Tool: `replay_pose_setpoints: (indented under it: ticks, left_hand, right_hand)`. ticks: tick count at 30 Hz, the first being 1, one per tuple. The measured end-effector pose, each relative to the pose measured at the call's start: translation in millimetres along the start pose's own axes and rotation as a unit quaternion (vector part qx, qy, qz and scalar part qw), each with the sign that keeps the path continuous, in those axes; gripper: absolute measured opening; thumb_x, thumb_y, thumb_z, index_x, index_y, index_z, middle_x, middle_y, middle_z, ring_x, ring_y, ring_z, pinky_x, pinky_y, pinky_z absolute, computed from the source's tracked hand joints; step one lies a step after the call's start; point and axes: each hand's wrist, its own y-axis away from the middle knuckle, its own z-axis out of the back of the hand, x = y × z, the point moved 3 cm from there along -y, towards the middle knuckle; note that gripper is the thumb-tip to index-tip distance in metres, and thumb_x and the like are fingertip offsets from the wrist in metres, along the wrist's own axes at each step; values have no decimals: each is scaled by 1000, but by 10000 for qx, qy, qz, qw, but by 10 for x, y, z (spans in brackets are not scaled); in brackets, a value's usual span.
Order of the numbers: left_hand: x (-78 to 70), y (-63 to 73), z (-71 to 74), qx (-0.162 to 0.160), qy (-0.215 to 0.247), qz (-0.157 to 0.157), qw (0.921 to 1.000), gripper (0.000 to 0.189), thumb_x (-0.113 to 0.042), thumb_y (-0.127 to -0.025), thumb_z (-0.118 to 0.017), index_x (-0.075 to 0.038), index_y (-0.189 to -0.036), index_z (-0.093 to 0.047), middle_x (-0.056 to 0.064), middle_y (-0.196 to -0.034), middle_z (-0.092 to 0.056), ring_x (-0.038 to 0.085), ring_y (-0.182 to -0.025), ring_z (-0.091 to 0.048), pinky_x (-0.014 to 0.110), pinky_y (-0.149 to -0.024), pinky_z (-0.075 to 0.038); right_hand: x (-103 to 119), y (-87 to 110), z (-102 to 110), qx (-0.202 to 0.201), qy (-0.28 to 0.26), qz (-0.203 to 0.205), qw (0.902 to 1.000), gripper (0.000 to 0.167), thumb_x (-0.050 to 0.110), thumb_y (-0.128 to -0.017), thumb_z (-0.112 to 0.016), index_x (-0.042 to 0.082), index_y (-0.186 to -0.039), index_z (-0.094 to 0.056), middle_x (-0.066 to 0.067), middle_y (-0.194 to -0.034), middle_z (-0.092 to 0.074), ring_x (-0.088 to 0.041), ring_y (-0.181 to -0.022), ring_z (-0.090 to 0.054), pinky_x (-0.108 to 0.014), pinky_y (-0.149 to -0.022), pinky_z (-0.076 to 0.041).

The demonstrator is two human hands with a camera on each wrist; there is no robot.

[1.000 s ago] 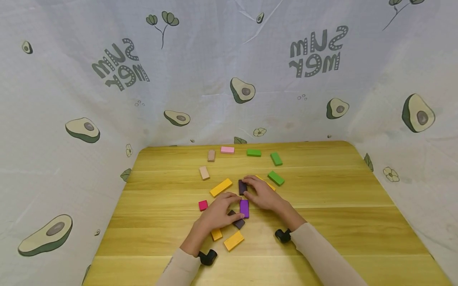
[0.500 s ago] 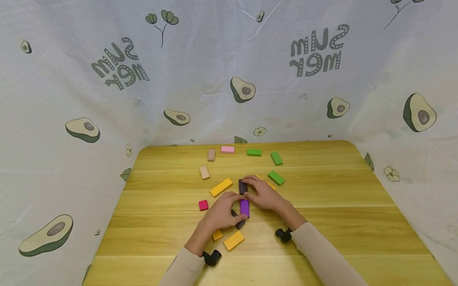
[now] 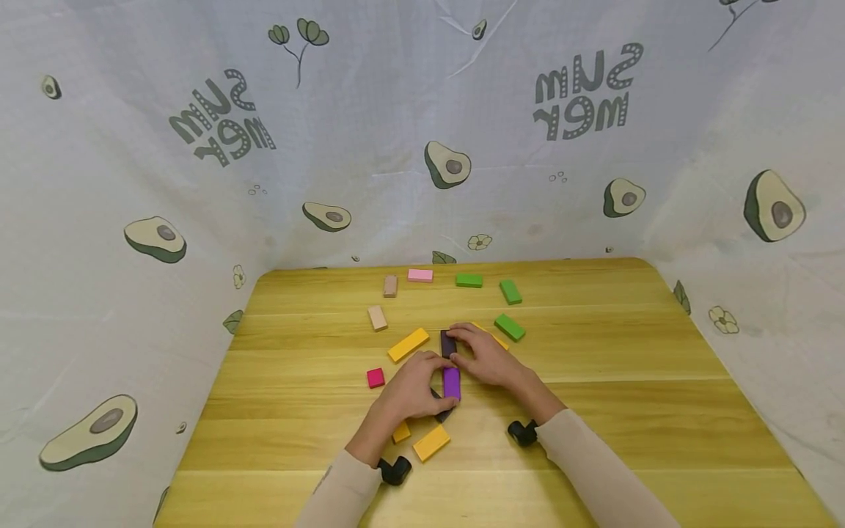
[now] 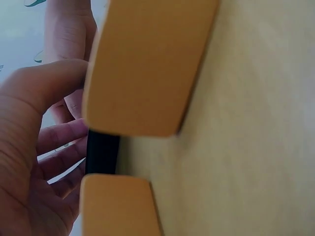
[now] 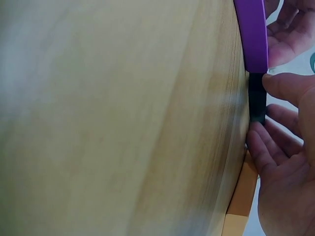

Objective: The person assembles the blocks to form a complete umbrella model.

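Note:
In the head view, my left hand [image 3: 411, 389] pinches a purple block [image 3: 452, 384] by its two ends, thumb at the near end and fingers at the far end. Just beyond it lies a dark, nearly black block [image 3: 447, 345], which my right hand [image 3: 488, 358] holds between thumb and fingers. The right wrist view shows the purple block [image 5: 256, 39] end to end with the dark block [image 5: 257, 96], touching or nearly so. A second dark block [image 3: 444, 413] is partly hidden under my left hand.
Near my left wrist lie an orange block [image 3: 400, 433] and a yellow-orange block [image 3: 432, 444]. A red block [image 3: 375, 378] and a yellow block [image 3: 408, 345] are to the left. Another yellow block [image 3: 499, 339] is partly covered by my right hand. Several green blocks [image 3: 510, 327], beige blocks [image 3: 377, 318] and a pink block [image 3: 419, 276] lie farther back.
My left hand has shifted slightly right and away from me, its thumb now at the purple block's near end. The purple block has barely moved. My right hand stays put on the dark block.

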Motion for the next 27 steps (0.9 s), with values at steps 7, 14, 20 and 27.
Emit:
replay_pose_setpoints:
  ticks: [7, 14, 20, 27]
  left_hand:
    - [-6, -35, 0, -3, -51, -90, 9999, 69, -54, -80, -82, -15, -134, -68, 1, -130, -68, 19, -124, -59, 34, -110, -49]
    - [2, -44, 22, -181, -32, -190, 9996, 66, -56, -81, -80, -15, -131, -70, 2, -128, -70, 18, -121, -63, 34, -107, -52]
    - [51, -55, 89, -205, 198, -71, 9996, 66, -52, -80, -84, -12, -130, -70, 2, -123, -73, 18, -115, -66, 34, -102, -55]
    - [113, -105, 93, -196, 190, -10, 9996, 64, -50, -81, -85, -12, -130, -70, 2, -124, -73, 20, -116, -64, 36, -101, -55]
  right_hand:
    - [-17, -3, -2, 2, -3, 5, 10000, 47, 20, -100, -67, 2, -143, -58, -18, -150, -53, -37, -139, -53, -53, -115, -44]
    - [-4, 3, 15, 16, 12, 57, 10000, 47, 20, -100, -67, 1, -143, -58, -19, -150, -54, -37, -139, -53, -53, -115, -44]
    - [1, 0, 22, 23, 29, 65, 10000, 45, 19, -102, -64, 1, -143, -58, -19, -150, -53, -38, -139, -52, -54, -115, -44]
    - [-12, -29, 4, 16, -28, 104, 9999, 41, 15, -105, -60, 1, -143, -58, -18, -149, -54, -37, -139, -53, -53, -115, -44]
